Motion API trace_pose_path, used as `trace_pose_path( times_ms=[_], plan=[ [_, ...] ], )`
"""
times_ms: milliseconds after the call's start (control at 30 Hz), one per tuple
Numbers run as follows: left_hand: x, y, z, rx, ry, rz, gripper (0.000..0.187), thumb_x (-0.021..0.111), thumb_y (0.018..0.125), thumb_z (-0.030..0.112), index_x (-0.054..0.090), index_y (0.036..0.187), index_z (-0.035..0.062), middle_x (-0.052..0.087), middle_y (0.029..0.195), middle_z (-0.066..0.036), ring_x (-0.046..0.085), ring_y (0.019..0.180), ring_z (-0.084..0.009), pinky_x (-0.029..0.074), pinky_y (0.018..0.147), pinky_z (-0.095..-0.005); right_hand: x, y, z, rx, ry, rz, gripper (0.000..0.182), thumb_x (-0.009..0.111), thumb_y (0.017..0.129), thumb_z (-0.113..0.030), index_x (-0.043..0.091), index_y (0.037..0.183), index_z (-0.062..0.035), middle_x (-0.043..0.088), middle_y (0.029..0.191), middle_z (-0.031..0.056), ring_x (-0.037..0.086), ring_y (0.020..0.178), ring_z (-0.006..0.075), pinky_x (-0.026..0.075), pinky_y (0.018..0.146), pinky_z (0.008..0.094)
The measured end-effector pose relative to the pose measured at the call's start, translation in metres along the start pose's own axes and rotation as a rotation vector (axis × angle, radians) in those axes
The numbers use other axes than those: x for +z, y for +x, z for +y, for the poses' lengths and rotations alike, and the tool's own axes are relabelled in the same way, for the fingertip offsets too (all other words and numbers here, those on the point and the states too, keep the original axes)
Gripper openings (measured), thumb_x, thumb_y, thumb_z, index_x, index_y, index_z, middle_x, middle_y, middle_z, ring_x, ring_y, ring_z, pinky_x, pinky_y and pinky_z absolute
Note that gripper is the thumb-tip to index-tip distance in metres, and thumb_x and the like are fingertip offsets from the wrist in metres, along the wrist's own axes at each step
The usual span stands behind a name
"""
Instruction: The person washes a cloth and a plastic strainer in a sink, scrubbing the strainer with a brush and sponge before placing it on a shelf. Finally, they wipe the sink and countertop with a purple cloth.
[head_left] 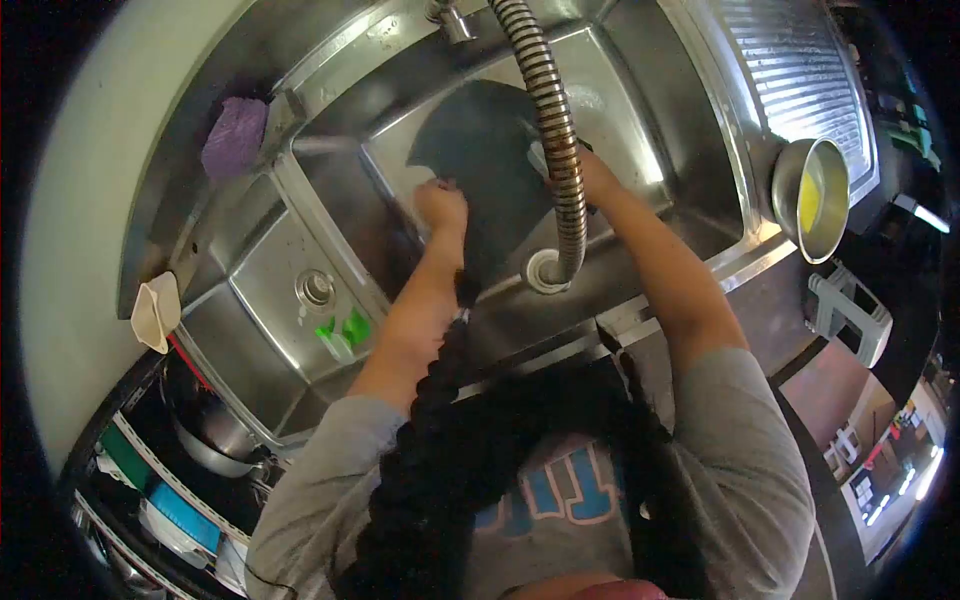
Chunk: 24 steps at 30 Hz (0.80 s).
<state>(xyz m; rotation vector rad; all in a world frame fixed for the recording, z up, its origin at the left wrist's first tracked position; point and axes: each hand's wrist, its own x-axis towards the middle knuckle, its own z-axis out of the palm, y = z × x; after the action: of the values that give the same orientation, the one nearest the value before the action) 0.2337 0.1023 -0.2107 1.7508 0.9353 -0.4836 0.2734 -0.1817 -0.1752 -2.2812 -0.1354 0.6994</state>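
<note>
A large dark, rounded, flat-looking piece [480, 140] lies in the bigger sink basin [690, 110]; its exact kind does not show. My left hand [440, 205] is at its left edge with the fingers curled closed, and a whitish patch shows just above the knuckles. On the other side, my right hand [597, 178] is closed and partly covered by the ribbed metal faucet hose [560, 125]. A small pale object [537, 157] shows at its fingertips, too blurred to name. The hose end hangs by the drain.
A smaller basin [260, 260] at left holds green scraps [355, 327] near its drain. A purple cloth [236, 138] and a beige container [156, 312] sit along the left rim. At right, a metal bowl [786, 190] with yellow contents stands near the ridged drainboard [790, 70].
</note>
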Motion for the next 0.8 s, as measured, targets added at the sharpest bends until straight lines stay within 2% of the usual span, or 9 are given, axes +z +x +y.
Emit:
trace_pose_path(
  times_ms=[100, 233, 267, 367, 500, 600, 633, 667, 800],
  plan=[
    [0.017, 0.006, -0.050, -0.258, -0.714, -0.017, 0.037, 0.061, 0.086, 0.026, 0.056, 0.113, 0.0000, 0.060, 0.109, -0.014, 0.056, 0.103, -0.0239, 0.047, 0.086, -0.0430, 0.033, -0.007, -0.042, -0.086, 0.172, 0.342, 0.064, 0.076, 0.076, -0.027, 0.050, 0.133, -0.0171, 0.057, 0.119, 0.0262, 0.056, 0.114, 0.0412, 0.046, 0.097, 0.0473],
    [0.011, -0.051, -0.017, -0.290, -1.088, 0.172, 0.046, 0.054, 0.091, 0.028, 0.050, 0.123, -0.0039, 0.064, 0.105, -0.013, 0.061, 0.092, -0.0265, 0.050, 0.078, -0.0336, 0.091, -0.006, -0.081, -0.238, 0.083, 0.116, 0.059, 0.066, 0.082, -0.019, 0.046, 0.138, -0.0209, 0.053, 0.120, 0.0299, 0.055, 0.111, 0.0437, 0.045, 0.097, 0.0483],
    [0.011, 0.010, -0.123, 0.140, -0.544, 0.223, 0.050, 0.049, 0.094, 0.034, 0.050, 0.126, -0.0051, 0.062, 0.113, -0.016, 0.059, 0.099, -0.0274, 0.048, 0.084, -0.0379, 0.104, -0.009, -0.087, -0.290, 0.025, 0.025, 0.065, 0.063, 0.081, -0.009, 0.043, 0.141, -0.0263, 0.052, 0.119, 0.0285, 0.055, 0.107, 0.0433, 0.047, 0.094, 0.0486],
    [-0.003, -0.063, -0.030, -0.388, -0.516, 0.236, 0.053, 0.047, 0.096, 0.037, 0.049, 0.129, -0.0053, 0.060, 0.118, -0.018, 0.058, 0.105, -0.0272, 0.047, 0.086, -0.0375, 0.087, 0.038, -0.045, -0.300, -0.236, 0.007, 0.063, 0.060, 0.082, -0.008, 0.045, 0.139, -0.0307, 0.052, 0.113, 0.0290, 0.055, 0.104, 0.0455, 0.048, 0.090, 0.0488],
    [-0.002, -0.122, 0.018, -0.552, -0.620, 0.349, 0.057, 0.050, 0.093, 0.051, 0.053, 0.129, 0.0073, 0.060, 0.120, -0.012, 0.051, 0.117, -0.0316, 0.039, 0.098, -0.0546, 0.019, 0.061, -0.053, -0.172, -0.177, 0.205, 0.053, 0.059, 0.085, -0.014, 0.050, 0.137, -0.0259, 0.048, 0.124, 0.0359, 0.054, 0.112, 0.0480, 0.046, 0.097, 0.0496],
    [0.008, -0.055, -0.088, -0.251, 0.376, 0.232, 0.056, 0.046, 0.097, 0.040, 0.047, 0.133, -0.0029, 0.055, 0.130, -0.014, 0.056, 0.109, -0.0235, 0.046, 0.089, -0.0318, 0.054, 0.052, -0.079, -0.113, -0.068, 0.367, 0.058, 0.062, 0.082, -0.013, 0.049, 0.136, -0.0284, 0.053, 0.111, 0.0286, 0.058, 0.095, 0.0439, 0.050, 0.083, 0.0485],
    [0.006, -0.045, -0.091, -0.246, 0.368, 0.239, 0.056, 0.046, 0.097, 0.040, 0.047, 0.133, -0.0029, 0.055, 0.130, -0.014, 0.056, 0.109, -0.0235, 0.046, 0.089, -0.0318, 0.093, 0.058, -0.060, -0.047, 0.594, 0.007, 0.052, 0.061, 0.084, -0.016, 0.050, 0.134, -0.0284, 0.052, 0.113, 0.0286, 0.058, 0.101, 0.0437, 0.049, 0.088, 0.0491],
    [0.001, -0.058, -0.069, -0.237, 0.568, 0.164, 0.055, 0.047, 0.096, 0.039, 0.047, 0.131, -0.0027, 0.056, 0.128, -0.013, 0.056, 0.109, -0.0231, 0.047, 0.088, -0.0316, 0.115, 0.042, -0.067, -0.569, 0.251, 0.133, 0.048, 0.056, 0.086, -0.013, 0.052, 0.132, -0.0256, 0.054, 0.110, 0.0287, 0.058, 0.103, 0.0429, 0.047, 0.091, 0.0493],
    [-0.010, -0.105, 0.004, -0.154, 1.341, -0.160, 0.050, 0.053, 0.094, 0.037, 0.051, 0.126, -0.0019, 0.058, 0.122, -0.012, 0.059, 0.106, -0.0216, 0.050, 0.085, -0.0310, 0.068, 0.015, -0.078, -0.444, -0.042, -0.008, 0.049, 0.049, 0.088, -0.005, 0.053, 0.132, -0.0256, 0.058, 0.106, 0.0252, 0.058, 0.100, 0.0405, 0.047, 0.090, 0.0496]
  ],
)
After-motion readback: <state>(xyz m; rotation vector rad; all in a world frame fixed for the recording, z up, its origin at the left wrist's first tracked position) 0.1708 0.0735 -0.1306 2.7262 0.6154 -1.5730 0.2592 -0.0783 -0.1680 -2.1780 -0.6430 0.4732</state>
